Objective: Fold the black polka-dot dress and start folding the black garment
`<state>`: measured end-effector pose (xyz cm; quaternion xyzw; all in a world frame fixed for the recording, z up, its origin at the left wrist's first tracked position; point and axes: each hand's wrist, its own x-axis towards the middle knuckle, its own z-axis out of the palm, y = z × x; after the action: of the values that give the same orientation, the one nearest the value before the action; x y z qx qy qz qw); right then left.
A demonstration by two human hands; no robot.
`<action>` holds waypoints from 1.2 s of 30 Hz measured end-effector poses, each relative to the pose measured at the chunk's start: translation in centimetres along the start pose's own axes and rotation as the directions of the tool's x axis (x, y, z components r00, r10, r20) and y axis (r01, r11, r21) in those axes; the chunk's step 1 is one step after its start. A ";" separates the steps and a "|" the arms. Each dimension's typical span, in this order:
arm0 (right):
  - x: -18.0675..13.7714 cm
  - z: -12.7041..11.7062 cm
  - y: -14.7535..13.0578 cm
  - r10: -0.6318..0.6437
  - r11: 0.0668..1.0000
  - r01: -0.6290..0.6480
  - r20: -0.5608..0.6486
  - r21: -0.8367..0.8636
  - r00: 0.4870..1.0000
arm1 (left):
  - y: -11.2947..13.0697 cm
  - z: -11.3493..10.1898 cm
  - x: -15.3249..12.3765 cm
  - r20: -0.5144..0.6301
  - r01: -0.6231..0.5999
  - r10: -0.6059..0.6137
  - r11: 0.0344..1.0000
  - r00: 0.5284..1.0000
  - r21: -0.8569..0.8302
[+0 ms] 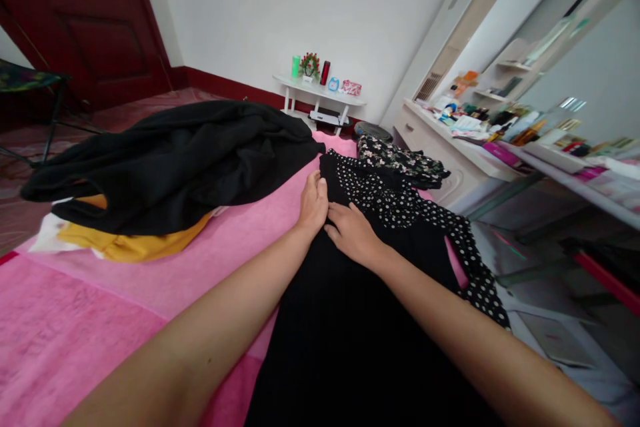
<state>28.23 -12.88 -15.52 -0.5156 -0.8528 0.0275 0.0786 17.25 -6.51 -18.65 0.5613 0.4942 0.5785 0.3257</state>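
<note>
**Hands flat on a black dress**

Pink bedcover [75,327] fills the lower left, and on it lies a black dress [345,333] running from the near edge up toward the far wall. Its upper part has white polka dots, and a dotted sleeve [470,267] trails off to the right side of the bed. Beyond the dress sits a dark floral garment [405,161]. To the left is a heap of black cloth [170,160] over a yellow piece [130,243].

Both forearms reach forward from the bottom corners and meet near the middle. The left hand [313,203] rests palm down at the dress's left edge, fingers together and laid flat, gripping nothing. The right hand [353,233] lies flat on the black fabric just beside it, fingertips nearly touching the left hand, also holding nothing.

Writing on the items along the white dresser [450,147] is too small to read.
</note>
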 end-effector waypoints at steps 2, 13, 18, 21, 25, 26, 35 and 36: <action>-4.2 -0.3 -1.5 -0.085 0.993 0.085 -0.001 0.081 0.996 | -0.1 0.0 0.1 0.003 0.006 -0.006 1.000 1.000 0.012; -14.3 -1.1 -4.3 -0.228 0.938 0.210 0.035 0.276 0.973 | -0.7 0.9 -1.1 0.416 -0.326 0.131 0.835 0.900 0.444; -14.8 -1.9 -4.5 -0.277 0.919 0.270 -0.016 0.288 0.961 | 1.3 1.9 -1.8 0.582 -0.385 -0.124 0.637 0.804 0.668; -15.1 -2.8 -4.4 -0.261 0.909 0.283 -0.111 0.305 0.959 | 2.6 2.9 -2.4 0.558 -0.327 -0.243 0.604 0.793 0.727; -16.0 -2.8 -4.7 -0.179 0.907 0.207 -0.110 0.366 0.978 | 2.4 3.6 -4.3 0.535 -0.365 -0.130 0.597 0.835 0.714; -16.2 -2.7 -4.8 -0.183 0.899 0.204 -0.091 0.388 0.979 | 2.1 3.7 -4.8 0.530 -0.385 -0.082 0.594 0.844 0.706; -10.3 -3.9 7.0 0.282 0.904 -0.080 -0.445 0.421 0.850 | 1.6 3.6 -5.5 0.506 -0.409 0.006 0.597 0.862 0.690; -9.0 -4.1 9.1 0.329 0.911 -0.136 -0.487 0.388 0.809 | 1.6 3.5 -5.5 0.506 -0.410 0.011 0.600 0.863 0.687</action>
<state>40.99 -16.71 -13.64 -0.5829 -0.7071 0.0344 0.3989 21.85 -11.35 -19.31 0.8195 0.5319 0.1962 0.0838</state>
